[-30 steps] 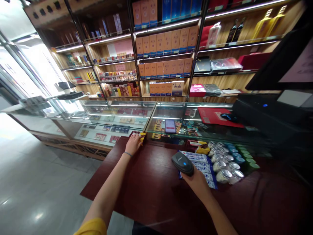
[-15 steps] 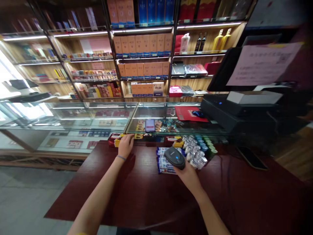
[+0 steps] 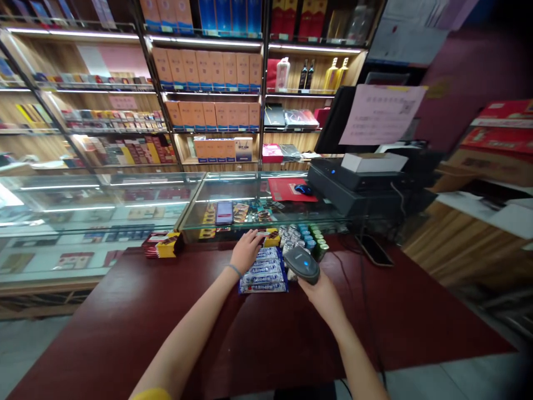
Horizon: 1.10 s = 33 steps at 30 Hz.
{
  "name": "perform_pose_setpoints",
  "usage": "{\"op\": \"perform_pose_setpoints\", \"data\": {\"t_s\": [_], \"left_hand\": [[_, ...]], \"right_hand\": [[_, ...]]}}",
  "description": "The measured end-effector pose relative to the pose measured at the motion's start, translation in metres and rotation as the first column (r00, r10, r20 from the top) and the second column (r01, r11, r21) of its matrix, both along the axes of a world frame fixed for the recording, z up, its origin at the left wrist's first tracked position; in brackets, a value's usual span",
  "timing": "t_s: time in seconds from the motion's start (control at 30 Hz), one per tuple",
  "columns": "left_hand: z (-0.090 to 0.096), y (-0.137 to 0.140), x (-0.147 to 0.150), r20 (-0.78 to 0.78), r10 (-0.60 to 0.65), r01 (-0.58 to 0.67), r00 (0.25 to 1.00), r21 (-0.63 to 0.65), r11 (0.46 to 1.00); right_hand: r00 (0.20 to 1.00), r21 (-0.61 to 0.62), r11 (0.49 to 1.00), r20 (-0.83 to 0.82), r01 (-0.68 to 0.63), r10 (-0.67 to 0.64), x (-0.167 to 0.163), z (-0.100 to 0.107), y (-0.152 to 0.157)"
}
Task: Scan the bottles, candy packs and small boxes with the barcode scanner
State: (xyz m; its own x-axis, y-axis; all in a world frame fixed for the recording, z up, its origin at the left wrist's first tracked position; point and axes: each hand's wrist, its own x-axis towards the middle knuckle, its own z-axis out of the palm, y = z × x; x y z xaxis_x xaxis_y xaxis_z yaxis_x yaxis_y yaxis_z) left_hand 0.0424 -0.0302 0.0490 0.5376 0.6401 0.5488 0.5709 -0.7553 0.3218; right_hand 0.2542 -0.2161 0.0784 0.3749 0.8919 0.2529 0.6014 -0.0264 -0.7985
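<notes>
My right hand (image 3: 323, 293) grips the handle of a dark grey barcode scanner (image 3: 300, 264) with a lit blue spot, held over the right side of the goods. Stretched forward, my left hand (image 3: 245, 253) has its fingers extended at the flat yellow-and-red packs (image 3: 272, 238); whether the fingertips touch them I cannot tell. Below that hand lies a row of blue-and-white wrapped bars (image 3: 263, 279), partly covered by it. Small silver cylinders (image 3: 290, 234) stand beside them, partly behind the scanner, with blue ones (image 3: 308, 240) and green ones (image 3: 321, 244) to their right.
Another stack of red-and-yellow packs (image 3: 164, 244) sits left on the dark red table (image 3: 166, 311). Behind runs a glass display case (image 3: 195, 191) with a phone (image 3: 224, 213) and a mouse (image 3: 303, 189). A monitor (image 3: 336, 119) stands right; a dark phone-like slab (image 3: 376, 251) lies below it.
My left hand has left the left stack of packs and moved right to the packs behind the wrapped bars. The scanner stays in my right hand, and the view has turned right.
</notes>
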Motion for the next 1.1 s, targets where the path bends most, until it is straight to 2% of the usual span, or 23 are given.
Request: {"op": "perform_pose_setpoints", "data": {"t_s": [0.13,0.33,0.53,0.77,0.87,0.97,1.03,1.1], "left_hand": [[-0.003,0.001,0.032,-0.067,-0.041,0.042,0.997,0.003,0.999],[-0.005,0.009,0.054,-0.168,0.01,-0.011,0.986,-0.005,1.0],[0.003,0.016,0.053,-0.244,-0.022,0.005,0.969,-0.069,0.998],[0.01,0.022,0.032,-0.21,-0.119,0.101,0.97,-0.095,0.99],[0.015,0.019,0.018,-0.088,-0.098,0.092,0.991,-0.073,0.993],[0.02,0.011,0.002,0.205,0.021,-0.005,0.979,-0.081,0.997],[0.023,0.005,-0.011,0.448,0.134,-0.061,0.884,-0.173,0.983],[0.022,-0.003,-0.025,0.665,0.248,-0.033,0.705,-0.318,0.948]], "right_hand": [[0.998,-0.013,0.999,-0.024,0.051,-0.052,0.012,0.001,-0.007],[0.997,-0.033,0.998,-0.038,0.062,-0.064,0.019,-0.002,-0.011],[0.998,-0.048,0.997,-0.017,0.058,-0.059,0.019,-0.006,-0.01],[0.997,-0.081,0.994,0.0,0.073,-0.074,0.012,0.004,-0.008],[0.996,-0.1,0.991,0.016,0.09,-0.089,0.007,0.008,-0.006],[0.996,-0.07,0.993,-0.003,0.09,-0.091,0.0,0.01,-0.004],[0.996,-0.054,0.995,-0.025,0.082,-0.083,-0.007,0.01,-0.003],[0.997,-0.032,0.998,-0.043,0.06,-0.061,-0.014,0.01,-0.002]]}}
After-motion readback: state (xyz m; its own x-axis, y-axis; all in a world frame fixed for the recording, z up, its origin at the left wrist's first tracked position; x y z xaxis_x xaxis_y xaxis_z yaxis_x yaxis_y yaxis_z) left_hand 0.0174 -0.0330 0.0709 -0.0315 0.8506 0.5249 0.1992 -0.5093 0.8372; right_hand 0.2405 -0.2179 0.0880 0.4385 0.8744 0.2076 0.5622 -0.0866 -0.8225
